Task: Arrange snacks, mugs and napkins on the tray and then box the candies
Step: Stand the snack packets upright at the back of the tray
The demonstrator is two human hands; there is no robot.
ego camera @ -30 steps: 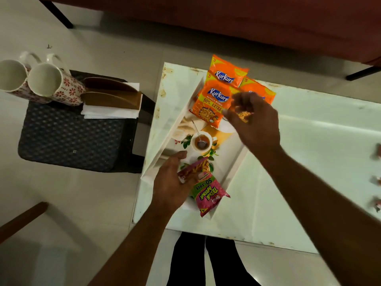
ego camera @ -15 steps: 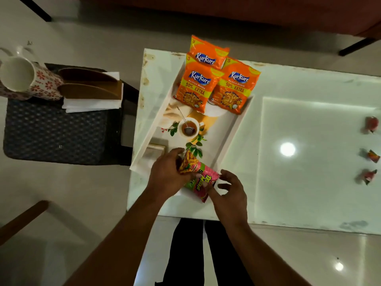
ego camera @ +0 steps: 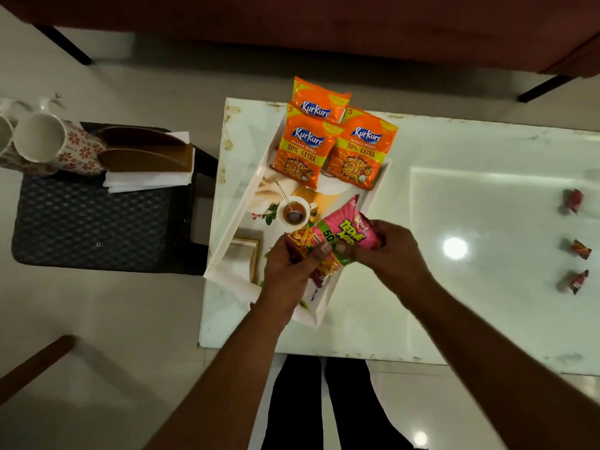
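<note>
A white printed tray (ego camera: 240, 219) lies on the white table (ego camera: 487, 287). Three orange snack packets (ego camera: 305, 151) stand overlapping at the tray's far end. Over the tray's near end both hands hold pink snack packets (ego camera: 341, 235): my left hand (ego camera: 292, 271) grips the lower end and my right hand (ego camera: 389, 251) the upper pink end. How many pink packets there are I cannot tell. Two floral mugs (ego camera: 48, 144) lie on their sides on the dark stool (ego camera: 94, 228) to the left. White napkins (ego camera: 149, 183) sit there under a brown holder (ego camera: 146, 157). Three wrapped candies (ego camera: 576, 248) lie far right.
A red sofa (ego camera: 324, 24) with black legs runs along the far side. A brown wooden piece (ego camera: 32, 365) juts in at the lower left. My dark trouser legs (ego camera: 324, 401) show below the table's near edge. A lamp glare (ego camera: 454, 248) reflects on the tabletop.
My right hand left the orange packets, came to the near end and took hold of the pink packets. Both hands have lifted and turned them so the pink end points up-right.
</note>
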